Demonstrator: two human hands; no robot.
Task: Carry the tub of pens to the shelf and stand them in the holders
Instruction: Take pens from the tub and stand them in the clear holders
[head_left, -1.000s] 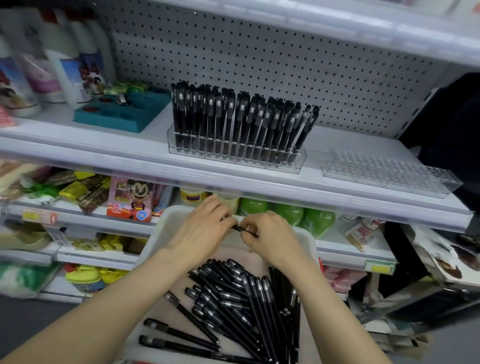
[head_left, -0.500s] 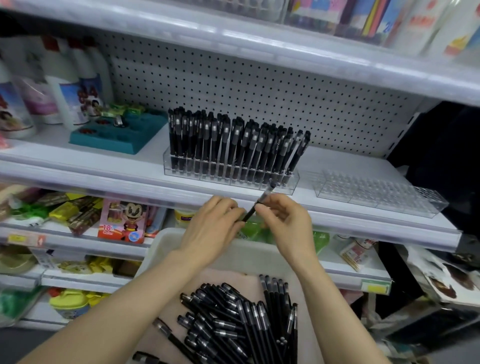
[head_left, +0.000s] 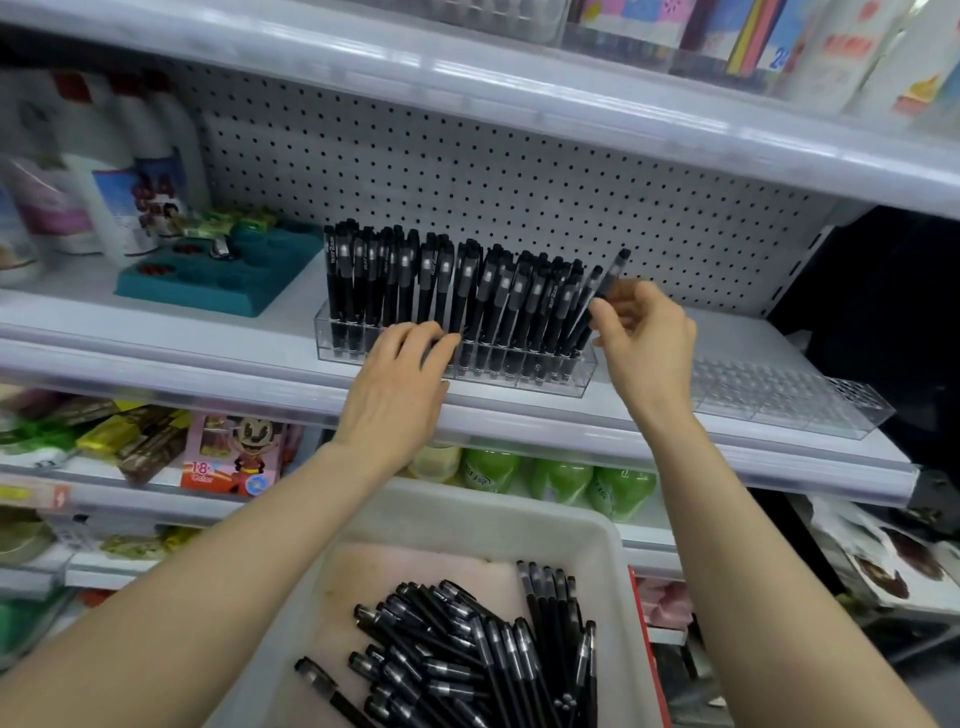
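Both hands are raised to the shelf (head_left: 156, 358), apart from each other. The left hand (head_left: 400, 374) lies with fingers loosely extended against the front of the clear holder (head_left: 524, 382), gripping nothing. The right hand (head_left: 644, 338) pinches a black pen (head_left: 612, 271) between thumb and fingertips; the pen is tilted, cap end up, with its lower end at the holder's right end. Standing pens (head_left: 431, 280) fill most of the holder. A second clear holder (head_left: 789, 400) sits just to the right, well apart from the hands. Below, the white tub (head_left: 602, 540) holds a heap of loose pens (head_left: 467, 649). A teal tray (head_left: 218, 280) sits left of the holder.
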